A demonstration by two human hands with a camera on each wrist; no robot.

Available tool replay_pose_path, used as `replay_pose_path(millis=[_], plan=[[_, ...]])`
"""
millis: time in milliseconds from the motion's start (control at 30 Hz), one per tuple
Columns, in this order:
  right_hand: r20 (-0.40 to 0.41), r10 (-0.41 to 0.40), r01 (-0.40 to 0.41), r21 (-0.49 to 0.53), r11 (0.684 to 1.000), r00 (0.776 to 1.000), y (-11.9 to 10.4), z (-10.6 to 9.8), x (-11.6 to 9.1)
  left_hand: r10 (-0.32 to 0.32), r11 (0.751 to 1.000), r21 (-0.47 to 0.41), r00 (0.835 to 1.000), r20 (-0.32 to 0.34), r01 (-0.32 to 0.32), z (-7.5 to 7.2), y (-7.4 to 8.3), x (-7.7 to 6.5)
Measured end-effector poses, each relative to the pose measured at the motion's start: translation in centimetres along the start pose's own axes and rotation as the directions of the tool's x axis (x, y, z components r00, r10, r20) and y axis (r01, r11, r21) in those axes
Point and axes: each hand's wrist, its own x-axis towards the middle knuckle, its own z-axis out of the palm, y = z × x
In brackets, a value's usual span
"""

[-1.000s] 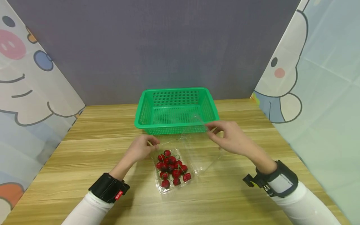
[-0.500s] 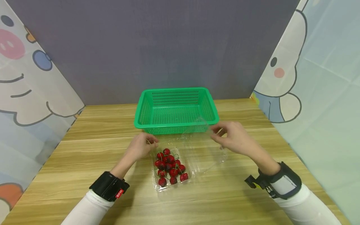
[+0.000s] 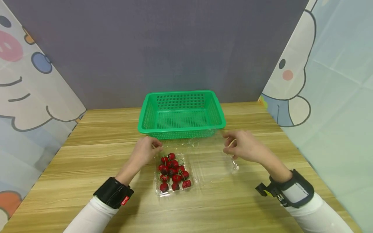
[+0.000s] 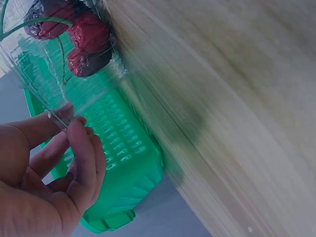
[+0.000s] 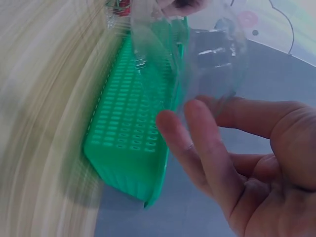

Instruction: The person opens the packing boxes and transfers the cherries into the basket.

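A clear plastic clamshell box of dark red cherries with green stems sits on the table, its lid swung out to the right. My left hand pinches the box's far left corner between thumb and fingertips; in the left wrist view that hand has the thin clear rim between them. On the other side my right hand pinches the lid's outer edge. The right wrist view shows the right hand's fingers on the see-through lid.
Just behind the box stands a green slotted plastic basket with nothing in it. A grey panel rises at the table's back edge, and cartoon-printed sheets flank both sides. Wood-grain tabletop extends in front.
My right hand has moved slightly right and down, and the lid has tilted farther open toward the table. The cherry box has shifted slightly left in the view. My left hand keeps its pinch.
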Motion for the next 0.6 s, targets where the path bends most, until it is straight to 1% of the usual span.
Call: replay_pose_path(millis=[133,300,333,433,600], plan=[[0.028,0.025,-0.025,-0.006,1.0,0.999,0.5,0.3,0.1,0.02,0.999,0.029,1.0,-0.007,-0.019,0.1,0.1,0.1],[0.03,0.067,-0.066,-0.026,0.997,0.997,1.1,0.9,0.3,0.033,0.998,0.054,0.999,-0.01,-0.032,0.3,0.2,0.2],[0.028,0.07,-0.069,-0.029,0.997,0.997,1.2,1.1,0.4,0.028,0.998,0.054,1.0,-0.009,-0.027,0.3,0.2,0.2],[0.024,0.082,-0.081,-0.049,0.996,0.996,1.6,1.4,0.4,0.041,0.997,0.066,0.999,-0.01,-0.041,0.3,0.3,0.3],[0.054,0.092,-0.087,-0.083,0.993,0.994,2.0,2.0,0.6,0.046,0.997,0.067,0.998,-0.03,-0.044,0.5,0.4,0.4]])
